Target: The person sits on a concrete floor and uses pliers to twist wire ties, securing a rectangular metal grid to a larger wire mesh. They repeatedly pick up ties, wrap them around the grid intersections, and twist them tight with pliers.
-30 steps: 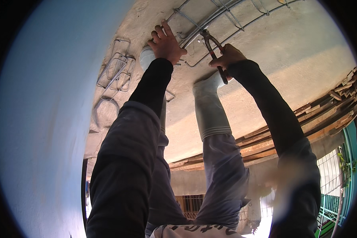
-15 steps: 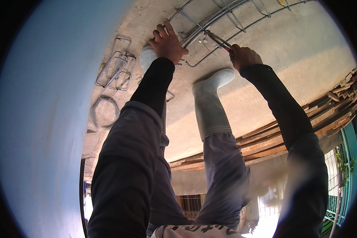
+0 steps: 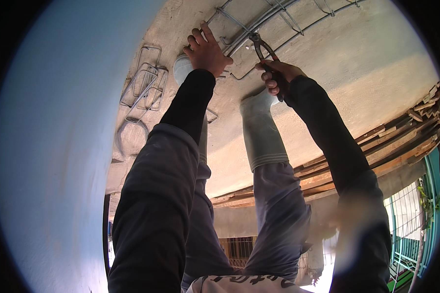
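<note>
My right hand (image 3: pixel 283 77) grips a pair of pincers (image 3: pixel 263 45) by the handles. Their handles are spread apart, and the head is at a joint of the steel rebar cage (image 3: pixel 249 29), where a stirrup crosses the long bars. Over the near-left end of the cage lies my left hand (image 3: pixel 208 54), fingers spread and thumb stretched out to the right. Its longest reaching fingertip is at a bar; whether the palm presses on the steel is hidden. A grey rubber boot (image 3: pixel 261 122) stands below my right hand, and another boot (image 3: pixel 182 70) shows partly behind the left.
Bent wire stirrups (image 3: pixel 146 83) lie in a pile on the concrete floor (image 3: pixel 357 63) at left, with a wire coil (image 3: pixel 132 129) below them. A pale blue wall (image 3: pixel 58 146) closes the left side. Stacked wooden boards (image 3: pixel 376 146) run along the right.
My right hand has turned and shifted left and slightly down, and the pincers now stand more upright with handles wider apart. The left hand has hardly moved.
</note>
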`<state>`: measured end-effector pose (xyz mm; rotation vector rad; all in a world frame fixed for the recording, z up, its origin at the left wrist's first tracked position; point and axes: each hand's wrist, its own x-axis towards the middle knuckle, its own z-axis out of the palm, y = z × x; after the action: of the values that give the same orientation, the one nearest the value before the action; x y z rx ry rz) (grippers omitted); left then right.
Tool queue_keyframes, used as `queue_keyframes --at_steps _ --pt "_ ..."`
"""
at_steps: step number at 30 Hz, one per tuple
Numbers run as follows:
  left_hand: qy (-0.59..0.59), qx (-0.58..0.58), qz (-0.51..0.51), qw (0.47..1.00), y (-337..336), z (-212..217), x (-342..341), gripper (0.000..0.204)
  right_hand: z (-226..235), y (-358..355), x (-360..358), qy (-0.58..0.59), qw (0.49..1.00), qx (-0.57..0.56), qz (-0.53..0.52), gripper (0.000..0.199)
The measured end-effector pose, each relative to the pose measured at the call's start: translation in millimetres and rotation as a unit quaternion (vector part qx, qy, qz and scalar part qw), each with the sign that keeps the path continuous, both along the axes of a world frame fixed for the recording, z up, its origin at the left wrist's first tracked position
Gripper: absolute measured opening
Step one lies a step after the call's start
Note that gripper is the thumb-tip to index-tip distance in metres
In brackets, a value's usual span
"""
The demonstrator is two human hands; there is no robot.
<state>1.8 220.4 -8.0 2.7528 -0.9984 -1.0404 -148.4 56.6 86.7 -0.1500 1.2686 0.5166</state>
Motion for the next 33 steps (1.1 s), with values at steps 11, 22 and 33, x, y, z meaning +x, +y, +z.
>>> queue_keyframes --at_steps 11,22,33 --pt "-0.038 -0.127 0.11 0.985 -16 26 -20 0.099 7 -34 11 0.017 0.978 -0.046 0.204 0.034" --pt "0.574 -0.181 0.708 0.369 -105 48 -79 0.036 -9 -33 -17 -0.211 0.705 -0.339 0.586 0.036" --pt "-0.031 -0.154 0.259 0.953 -36 38 -64 0.103 46 -14 13 -0.046 0.345 -0.558 0.753 0.018"
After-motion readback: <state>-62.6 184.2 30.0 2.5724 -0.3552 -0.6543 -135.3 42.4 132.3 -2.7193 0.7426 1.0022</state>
